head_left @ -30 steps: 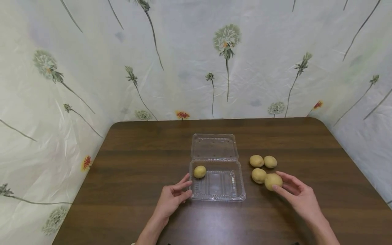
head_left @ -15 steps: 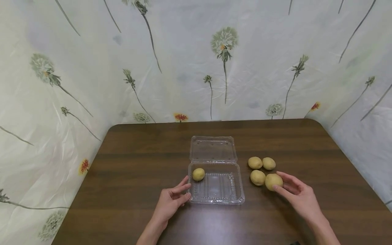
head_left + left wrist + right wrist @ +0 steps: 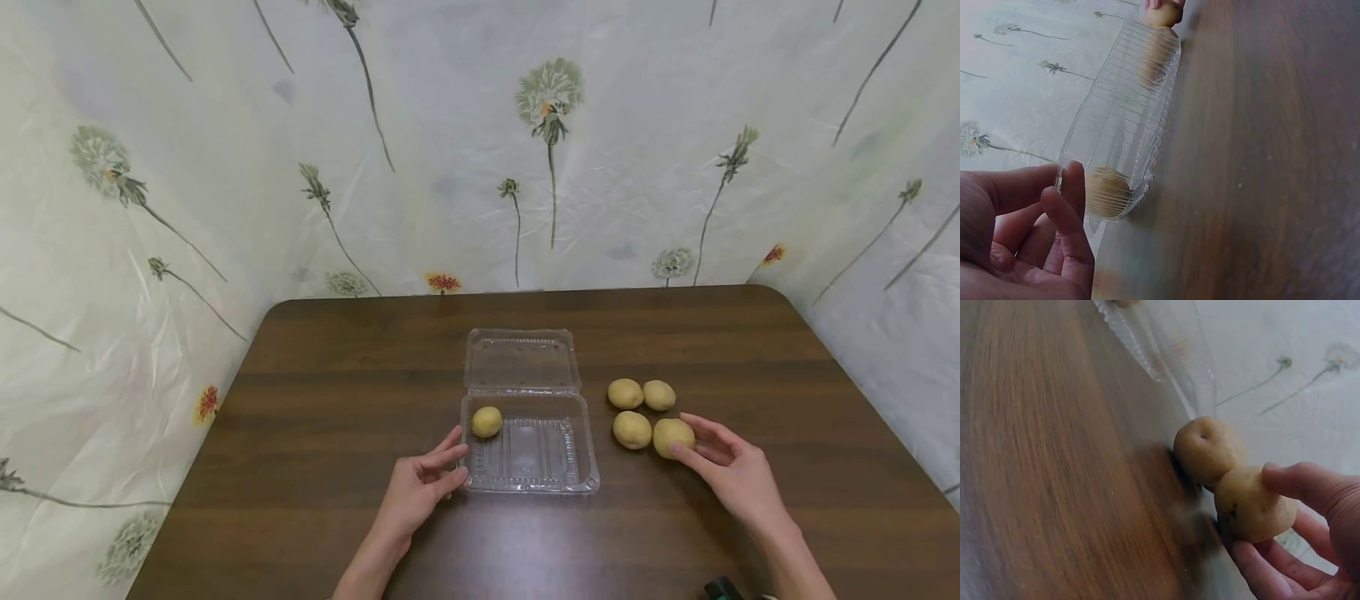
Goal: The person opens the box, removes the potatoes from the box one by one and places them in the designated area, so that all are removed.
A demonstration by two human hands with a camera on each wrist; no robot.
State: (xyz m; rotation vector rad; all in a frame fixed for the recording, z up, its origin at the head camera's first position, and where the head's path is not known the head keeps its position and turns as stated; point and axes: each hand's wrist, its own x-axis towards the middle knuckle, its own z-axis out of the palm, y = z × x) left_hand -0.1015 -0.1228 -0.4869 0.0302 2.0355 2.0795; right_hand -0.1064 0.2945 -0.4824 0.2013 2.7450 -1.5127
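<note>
A clear plastic clamshell container [image 3: 525,485] lies with its lid folded back, and one potato [image 3: 487,422] sits in its far left corner. My left hand [image 3: 423,487] pinches the container's left rim between thumb and fingers, as the left wrist view shows. To the right of the container, my right hand [image 3: 731,475] grips a potato [image 3: 672,437] low over the table, thumb on the near side. Just left of that potato is another potato [image 3: 632,430]. Behind them two more potatoes, one on the left [image 3: 625,393] and one on the right [image 3: 659,395], lie side by side.
The dark wooden table [image 3: 337,400] has rounded far corners. A pale curtain [image 3: 450,150] printed with flowers stands behind it and along both sides. A small dark object [image 3: 722,588] shows at the bottom edge, beside the right forearm.
The potato in my right hand has shifted slightly right and away from me, and a narrow gap now shows beside its neighbour. My left hand keeps its place on the container.
</note>
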